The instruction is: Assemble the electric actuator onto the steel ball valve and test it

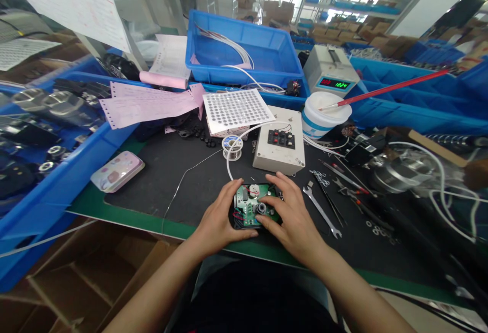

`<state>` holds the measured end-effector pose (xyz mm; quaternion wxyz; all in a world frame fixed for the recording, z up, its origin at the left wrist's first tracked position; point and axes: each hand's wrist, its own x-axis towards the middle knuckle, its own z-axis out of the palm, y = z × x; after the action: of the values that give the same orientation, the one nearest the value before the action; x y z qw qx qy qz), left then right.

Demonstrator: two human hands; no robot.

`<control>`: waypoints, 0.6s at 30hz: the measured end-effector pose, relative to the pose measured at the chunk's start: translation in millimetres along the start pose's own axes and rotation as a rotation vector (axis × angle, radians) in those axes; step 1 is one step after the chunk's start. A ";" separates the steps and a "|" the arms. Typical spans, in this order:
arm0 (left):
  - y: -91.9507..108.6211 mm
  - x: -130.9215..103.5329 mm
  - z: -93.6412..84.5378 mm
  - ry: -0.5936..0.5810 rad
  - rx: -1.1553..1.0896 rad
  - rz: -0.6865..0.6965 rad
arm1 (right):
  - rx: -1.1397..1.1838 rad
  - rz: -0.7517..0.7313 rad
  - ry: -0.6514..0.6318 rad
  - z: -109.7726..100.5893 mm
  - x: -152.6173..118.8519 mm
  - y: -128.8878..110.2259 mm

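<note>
A small black housing with a green circuit board lies at the front of the dark mat, with a white cable leading from its top. My left hand grips the housing's left side, fingers at the top edge and thumb along the bottom. On the right side, my right hand holds the housing; its thumb and a finger close around a round dark part on the board. Behind the housing are a solder spool and a beige box with black terminals.
A wrench, tweezers and pliers lie to the right. Farther back stand a white tub with a red brush, a power supply and a blue bin. A patterned case sits at left.
</note>
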<state>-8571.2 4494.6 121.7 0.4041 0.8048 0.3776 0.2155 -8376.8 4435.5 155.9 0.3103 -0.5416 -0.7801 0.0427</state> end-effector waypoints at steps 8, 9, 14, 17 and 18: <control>2.1 0.8 0.0 -0.002 0.001 -0.010 | 0.006 0.001 -0.016 1.7 1.8 -7.1; 2.2 0.9 0.0 -0.002 0.001 -0.012 | 0.008 0.001 -0.007 2.7 1.2 -7.1; -0.5 1.9 1.8 0.013 -0.002 -0.017 | 0.039 0.008 0.057 9.5 1.1 -5.5; -3.1 3.1 5.2 0.032 -0.001 0.008 | 0.044 0.014 0.080 8.2 2.6 -7.1; -3.4 3.6 6.5 0.039 0.000 0.018 | 0.041 0.019 0.073 5.2 2.3 -7.2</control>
<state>-8566.2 4495.6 115.3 0.3947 0.8039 0.3780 0.2347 -8386.0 4436.0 155.6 0.3490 -0.5438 -0.7620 0.0419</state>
